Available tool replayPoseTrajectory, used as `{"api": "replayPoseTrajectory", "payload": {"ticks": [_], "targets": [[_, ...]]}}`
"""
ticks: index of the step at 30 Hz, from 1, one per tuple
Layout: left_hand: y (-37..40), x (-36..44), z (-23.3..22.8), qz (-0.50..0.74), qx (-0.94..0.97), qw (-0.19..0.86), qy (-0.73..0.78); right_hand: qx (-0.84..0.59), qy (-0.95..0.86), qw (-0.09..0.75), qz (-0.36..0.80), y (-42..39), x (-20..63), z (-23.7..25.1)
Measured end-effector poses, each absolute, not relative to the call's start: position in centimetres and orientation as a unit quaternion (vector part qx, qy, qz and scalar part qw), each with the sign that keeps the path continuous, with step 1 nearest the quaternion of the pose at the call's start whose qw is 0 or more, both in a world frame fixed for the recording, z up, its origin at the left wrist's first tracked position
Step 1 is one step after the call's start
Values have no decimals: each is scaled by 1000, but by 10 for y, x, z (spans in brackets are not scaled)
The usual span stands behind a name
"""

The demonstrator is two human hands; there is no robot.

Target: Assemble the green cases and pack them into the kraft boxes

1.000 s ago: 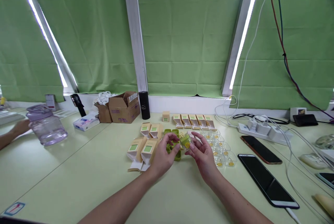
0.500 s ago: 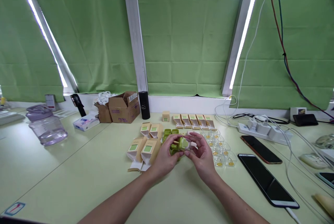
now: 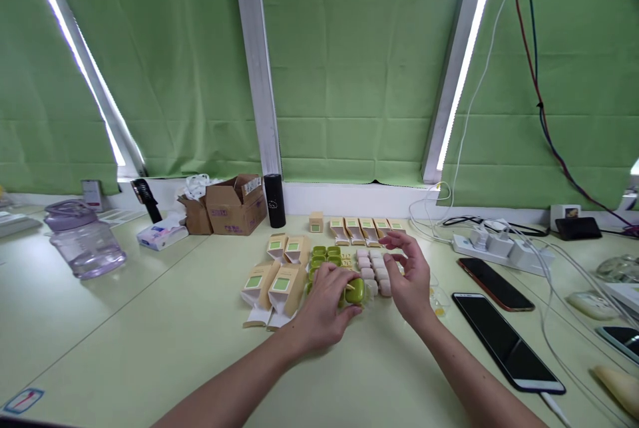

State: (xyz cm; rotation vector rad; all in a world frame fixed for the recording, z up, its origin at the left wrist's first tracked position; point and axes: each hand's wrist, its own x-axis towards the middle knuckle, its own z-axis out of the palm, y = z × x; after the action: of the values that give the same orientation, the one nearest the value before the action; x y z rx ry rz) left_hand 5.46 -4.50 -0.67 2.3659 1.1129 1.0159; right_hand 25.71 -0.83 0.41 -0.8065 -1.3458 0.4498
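Resting on the pale green table (image 3: 150, 348), the left hand (image 3: 322, 305) pinches a small green case (image 3: 355, 291) between thumb and fingers; the case lies flat, its long axis running roughly left to right. Just beside it, the right hand (image 3: 412, 275) hovers with fingers spread wide, holding nothing. Beyond the case lie pale pink pieces (image 3: 374, 271) in two columns and more green cases (image 3: 324, 255). Farther back stands a row of tan cartons (image 3: 362, 229).
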Motion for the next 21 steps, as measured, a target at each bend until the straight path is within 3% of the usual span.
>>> {"api": "replayPoseTrajectory", "payload": {"ticks": [11,21], "targets": [[-49,63,-11,227,874,114,414,-379,-661,634,129,2,261,-29],[-51,66,-11,218,877,94,418,-385,-688,608,93,1,263,-36]]}}
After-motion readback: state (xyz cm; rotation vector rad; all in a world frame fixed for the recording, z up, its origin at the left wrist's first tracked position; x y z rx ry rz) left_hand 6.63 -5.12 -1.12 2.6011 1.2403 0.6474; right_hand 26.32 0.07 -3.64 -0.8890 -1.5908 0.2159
